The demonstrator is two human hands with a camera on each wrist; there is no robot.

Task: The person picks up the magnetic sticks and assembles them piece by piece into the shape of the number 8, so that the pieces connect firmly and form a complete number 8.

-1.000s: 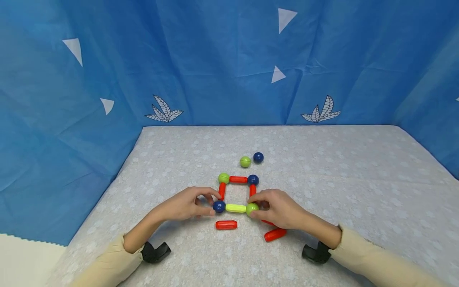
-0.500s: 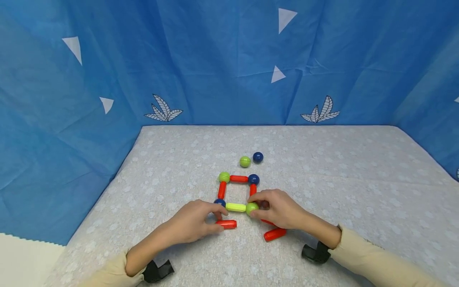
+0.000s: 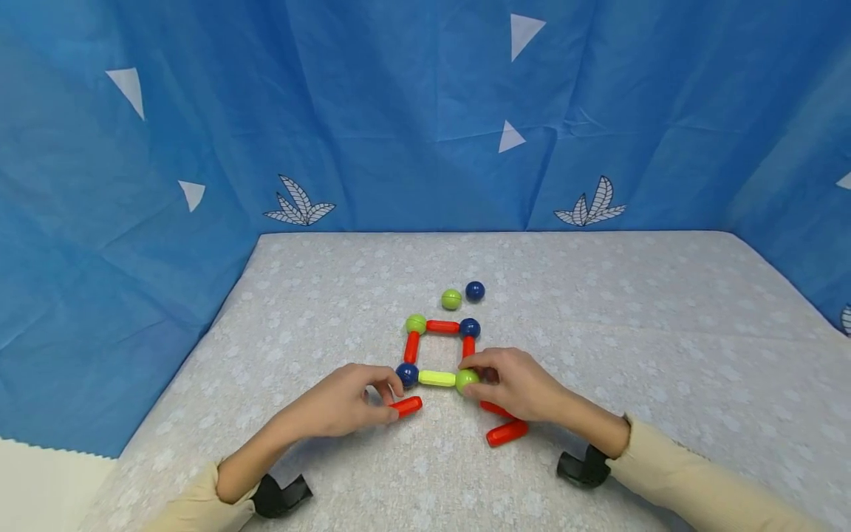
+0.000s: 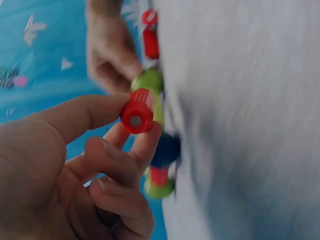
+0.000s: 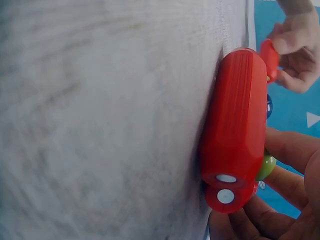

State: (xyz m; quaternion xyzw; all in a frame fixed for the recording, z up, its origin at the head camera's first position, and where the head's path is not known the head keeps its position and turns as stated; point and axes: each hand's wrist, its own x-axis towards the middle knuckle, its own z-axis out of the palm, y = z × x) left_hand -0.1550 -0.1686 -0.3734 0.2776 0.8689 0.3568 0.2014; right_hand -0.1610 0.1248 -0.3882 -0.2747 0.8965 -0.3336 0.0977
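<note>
My left hand (image 3: 346,403) pinches a red magnetic rod (image 3: 408,406) between thumb and fingers; a metal disc shows in the rod's end in the left wrist view. Just beyond it lies a square frame of rods and balls. Its near side is a yellow-green rod (image 3: 436,378) between a blue ball (image 3: 407,374) and a green ball (image 3: 466,381). The other sides are red rods, with a green ball (image 3: 416,324) and a blue ball (image 3: 469,328) at the far corners. With thumb and fingers, my right hand (image 3: 521,386) holds the near green ball.
Two loose red rods, one nearer (image 3: 507,433) and one partly hidden (image 3: 495,408), lie below my right hand. Behind the frame sit a loose green ball (image 3: 451,298) and a loose blue ball (image 3: 475,291). A blue curtain (image 3: 425,118) hangs behind the patterned tablecloth (image 3: 631,310).
My left hand has left the near blue ball, come toward the person, and picked up the loose red rod, now tilted and shifted left. The right hand stays at the green ball.
</note>
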